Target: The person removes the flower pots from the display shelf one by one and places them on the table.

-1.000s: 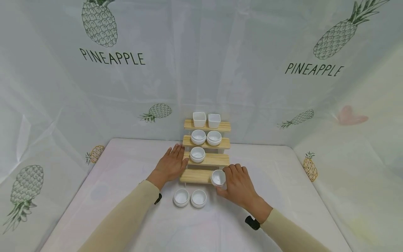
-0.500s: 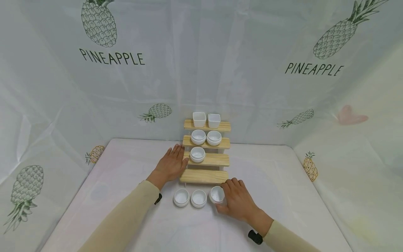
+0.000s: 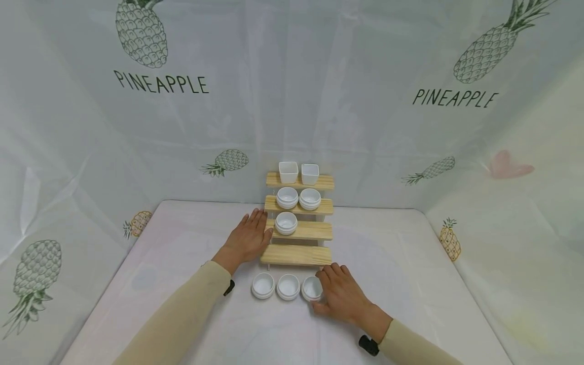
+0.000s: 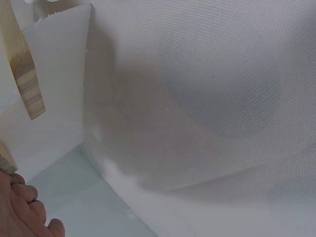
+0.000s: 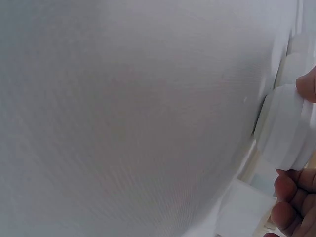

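My right hand (image 3: 342, 295) holds a small round white bowl (image 3: 312, 288) between thumb and fingers, low over the table in front of a stepped wooden stand (image 3: 296, 255). The right wrist view shows the same bowl (image 5: 282, 126) with the thumb on one side and fingertips on the other. To its left stand two like bowls, the middle one (image 3: 288, 287) and the left one (image 3: 263, 286). Fingers extended, my left hand (image 3: 246, 238) lies along the stand's left side. In the left wrist view its fingers (image 4: 24, 202) are at a shelf end (image 4: 6, 160).
The stand's top shelf bears two square white cups, left (image 3: 288, 172) and right (image 3: 310, 174). Below them are two round bowls (image 3: 310, 199), then one (image 3: 286, 223) on the left of the shelf beneath. A pineapple-print sheet (image 3: 365, 126) hangs behind.
My right hand has brought a bowl down from the lowest shelf to the table front, then slid it slightly left beside the other two. The left hand has stayed put.
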Demonstrator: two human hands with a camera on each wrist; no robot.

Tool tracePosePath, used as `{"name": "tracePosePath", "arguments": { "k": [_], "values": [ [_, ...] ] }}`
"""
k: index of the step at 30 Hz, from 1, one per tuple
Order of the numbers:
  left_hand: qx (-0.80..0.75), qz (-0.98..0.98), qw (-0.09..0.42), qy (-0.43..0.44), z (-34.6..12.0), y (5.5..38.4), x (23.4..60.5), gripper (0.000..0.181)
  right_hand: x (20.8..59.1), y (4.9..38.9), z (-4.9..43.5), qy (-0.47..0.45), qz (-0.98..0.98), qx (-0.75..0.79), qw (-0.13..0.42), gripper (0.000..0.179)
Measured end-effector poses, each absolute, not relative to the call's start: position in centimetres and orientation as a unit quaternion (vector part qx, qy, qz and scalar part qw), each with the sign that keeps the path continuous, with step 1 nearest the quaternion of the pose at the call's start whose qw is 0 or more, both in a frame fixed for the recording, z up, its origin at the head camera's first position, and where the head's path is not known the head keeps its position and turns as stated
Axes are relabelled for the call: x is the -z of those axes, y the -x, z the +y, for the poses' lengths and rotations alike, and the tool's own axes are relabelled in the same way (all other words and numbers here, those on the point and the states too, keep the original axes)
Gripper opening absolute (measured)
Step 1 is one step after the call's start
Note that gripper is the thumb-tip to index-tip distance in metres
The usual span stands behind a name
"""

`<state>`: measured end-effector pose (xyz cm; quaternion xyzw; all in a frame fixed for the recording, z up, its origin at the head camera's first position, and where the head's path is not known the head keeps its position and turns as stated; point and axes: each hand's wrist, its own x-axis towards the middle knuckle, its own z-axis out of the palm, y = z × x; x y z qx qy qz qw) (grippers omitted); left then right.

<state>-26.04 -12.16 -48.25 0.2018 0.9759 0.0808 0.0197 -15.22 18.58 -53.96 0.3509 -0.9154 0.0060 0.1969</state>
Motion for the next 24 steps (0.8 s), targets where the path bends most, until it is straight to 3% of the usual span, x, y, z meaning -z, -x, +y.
{"name": "tracePosePath", "arguments": {
  "k": [24],
  "values": [
    [-0.079,0.976,0.023,-0.203,-12.09,26.34,48.39,0.072,54.12,15.30,18.49,-0.339,-0.923,-0.008,0.180,0.064]
  ]
}}
